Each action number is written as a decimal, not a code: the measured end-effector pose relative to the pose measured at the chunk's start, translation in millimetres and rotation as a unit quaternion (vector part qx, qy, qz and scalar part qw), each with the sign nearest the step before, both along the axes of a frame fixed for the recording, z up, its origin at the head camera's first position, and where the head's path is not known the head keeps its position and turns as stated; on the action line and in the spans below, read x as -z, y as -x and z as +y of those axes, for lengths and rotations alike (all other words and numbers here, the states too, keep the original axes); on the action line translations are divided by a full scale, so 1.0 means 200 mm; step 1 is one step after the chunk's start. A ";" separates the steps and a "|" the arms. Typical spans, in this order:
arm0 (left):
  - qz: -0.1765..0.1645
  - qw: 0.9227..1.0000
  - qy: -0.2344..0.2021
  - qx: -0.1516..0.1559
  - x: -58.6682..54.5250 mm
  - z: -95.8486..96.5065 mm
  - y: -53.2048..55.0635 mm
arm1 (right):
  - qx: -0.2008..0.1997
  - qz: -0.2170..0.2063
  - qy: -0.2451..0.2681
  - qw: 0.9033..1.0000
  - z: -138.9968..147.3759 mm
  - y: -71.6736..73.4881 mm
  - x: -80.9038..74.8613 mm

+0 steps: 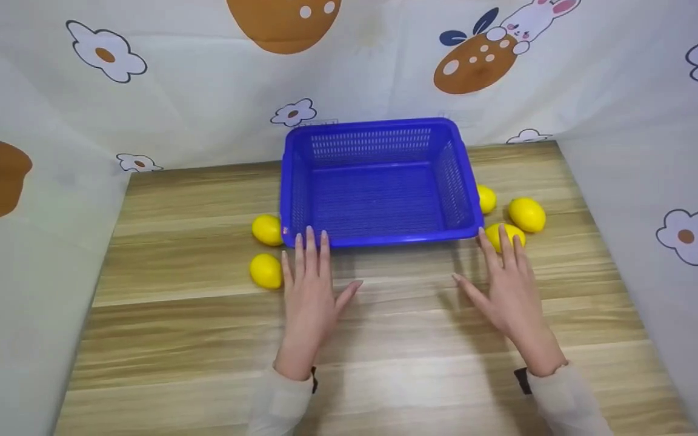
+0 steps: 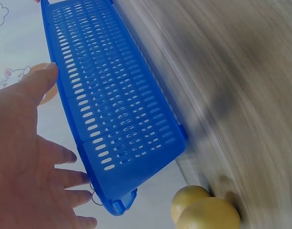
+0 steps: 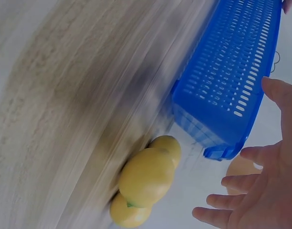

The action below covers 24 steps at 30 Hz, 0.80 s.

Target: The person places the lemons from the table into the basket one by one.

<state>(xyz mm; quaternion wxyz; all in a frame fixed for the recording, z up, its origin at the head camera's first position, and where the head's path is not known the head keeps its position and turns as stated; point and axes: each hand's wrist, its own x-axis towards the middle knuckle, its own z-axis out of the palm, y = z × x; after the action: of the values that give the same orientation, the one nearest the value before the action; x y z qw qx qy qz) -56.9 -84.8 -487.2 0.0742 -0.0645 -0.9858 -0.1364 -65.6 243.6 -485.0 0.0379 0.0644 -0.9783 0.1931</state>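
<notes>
The basket [image 1: 376,200], blue and slot-walled, sits upright at twelve o'clock on the table as I look down past the person's arms. A pale cloth [image 1: 203,91] printed with rabbits and flowers hangs behind it and along both sides. The table [image 1: 191,339] below has a light wood grain.

Taking the basket as the middle of the dial, the left hand [image 1: 310,297] lies at seven o'clock and the right hand [image 1: 511,297] between four and five. Both have their fingers straight and spread, thumbs out, gripping nothing. Fingertips come right up to the near corners of the rim; I can't tell whether they touch it.

Around the same dial are the lemons: the half-hidden lemon [image 1: 266,230] at eight, the nearer lemon [image 1: 265,270] between seven and eight, the tucked lemon [image 1: 487,200] at three, the outer lemon [image 1: 527,215] just past three, and the covered lemon [image 1: 494,236] at four, partly behind the right fingers.

Smallest, a dark wristband [image 1: 523,381] shows at the right cuff.
</notes>
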 end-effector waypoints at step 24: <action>-0.010 1.000 0.016 -0.009 -0.01 -0.02 0.02 | -0.002 0.003 -0.015 1.000 0.12 0.07 0.04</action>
<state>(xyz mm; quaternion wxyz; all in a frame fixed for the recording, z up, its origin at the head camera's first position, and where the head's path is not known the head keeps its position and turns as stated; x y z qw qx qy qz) -60.2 -88.7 -484.8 0.0646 -0.0552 -0.9891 -0.1201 -80.1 266.6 -493.4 0.0396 0.0672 -0.9809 0.1780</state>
